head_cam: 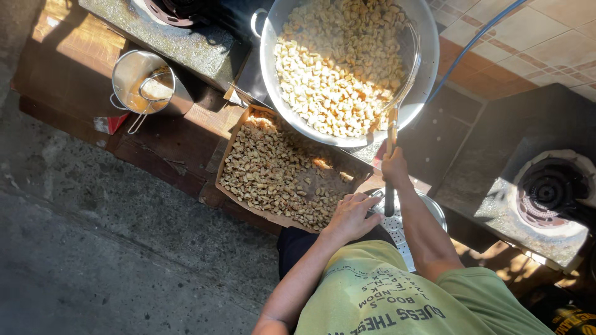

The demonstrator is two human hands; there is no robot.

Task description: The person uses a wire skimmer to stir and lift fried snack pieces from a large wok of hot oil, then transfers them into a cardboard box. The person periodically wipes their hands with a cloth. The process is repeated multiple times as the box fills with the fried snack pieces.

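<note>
Gripping the long-handled skimmer point(397, 105) low on its handle, the right hand point(393, 166) is closed firmly around it; the mesh rests in the wide pan point(428, 68) of light, brittle pieces point(338, 62). The left hand point(351, 216) lies open and empty on the cardboard tray point(231, 149).

Two hands are in view, the left hand point(351, 215) and the right hand point(394, 167), along with one large metal basin point(428, 68) heaped with pale pieces too many to count. One long-handled wire skimmer point(397, 105) reaches into it. One cardboard tray point(231, 149) holds a second, darker batch of fried pieces, likewise beyond counting. One small steel pot point(127, 71) carries one small strainer point(149, 93). Two gas burners show, one point(549, 189) on the right and one point(177, 9) at the top edge. One perforated metal disc point(403, 242) lies beneath the arms.
</note>
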